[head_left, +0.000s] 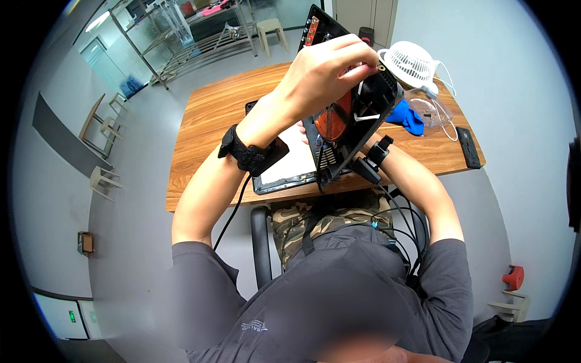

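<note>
A black electronic device (368,130) is raised at a slant above the wooden table, with an orange-brown oval part (330,121) and small wiring inside. My left hand (330,72) has curled fingers on its upper right part, near a small brass-coloured ring. My right hand (302,130) is mostly hidden behind the device; its fingertips show at the device's left side, gripping it. Beneath lie a black frame (284,185) and a white sheet (281,163). Both wrists carry black straps with attached units and cables.
The wooden table (200,133) also holds a white fan (408,60), blue cloth (407,118), clear plastic item (433,112) and black bar (468,147). A chair armrest (261,236) is below. A metal rack (181,54) and several stools (269,30) stand along the walls.
</note>
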Tool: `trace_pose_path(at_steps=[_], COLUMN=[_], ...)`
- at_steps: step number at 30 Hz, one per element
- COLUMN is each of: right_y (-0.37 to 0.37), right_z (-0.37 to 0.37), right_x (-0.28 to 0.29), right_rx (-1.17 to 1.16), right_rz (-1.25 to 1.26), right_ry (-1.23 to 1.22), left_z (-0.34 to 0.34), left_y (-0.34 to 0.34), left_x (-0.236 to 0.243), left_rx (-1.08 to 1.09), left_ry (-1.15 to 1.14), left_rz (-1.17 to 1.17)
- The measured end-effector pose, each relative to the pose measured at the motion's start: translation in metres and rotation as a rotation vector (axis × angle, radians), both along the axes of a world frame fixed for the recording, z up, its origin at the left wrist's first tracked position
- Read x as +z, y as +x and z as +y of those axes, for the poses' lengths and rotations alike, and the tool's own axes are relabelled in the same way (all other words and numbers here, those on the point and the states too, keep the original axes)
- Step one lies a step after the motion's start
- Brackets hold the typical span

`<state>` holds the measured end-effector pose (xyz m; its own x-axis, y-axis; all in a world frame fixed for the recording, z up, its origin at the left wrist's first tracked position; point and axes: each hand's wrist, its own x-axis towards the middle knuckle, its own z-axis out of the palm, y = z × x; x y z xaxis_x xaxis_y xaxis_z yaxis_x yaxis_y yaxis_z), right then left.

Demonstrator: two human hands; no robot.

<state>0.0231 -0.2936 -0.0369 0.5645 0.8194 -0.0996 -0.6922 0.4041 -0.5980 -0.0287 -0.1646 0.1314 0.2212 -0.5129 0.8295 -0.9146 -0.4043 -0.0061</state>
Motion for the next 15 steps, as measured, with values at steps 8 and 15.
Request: trace_pose_path(at_steps=[8,15], right_y=[0.004,-0.008], right_z=[-0.001,-0.001], right_x=[-0.001,0.012], right_rx=[0.038,0.01], right_rz=[-0.079,0.024], right_ry=[0.013,0.052], left_z=[-0.005,0.005], left_y=[0.0,0.005], left_x=[0.004,-0.007], left_rx=[0.053,0.046], left_ry=[-0.029,-0.043], left_rz=[-0.075,-0.075])
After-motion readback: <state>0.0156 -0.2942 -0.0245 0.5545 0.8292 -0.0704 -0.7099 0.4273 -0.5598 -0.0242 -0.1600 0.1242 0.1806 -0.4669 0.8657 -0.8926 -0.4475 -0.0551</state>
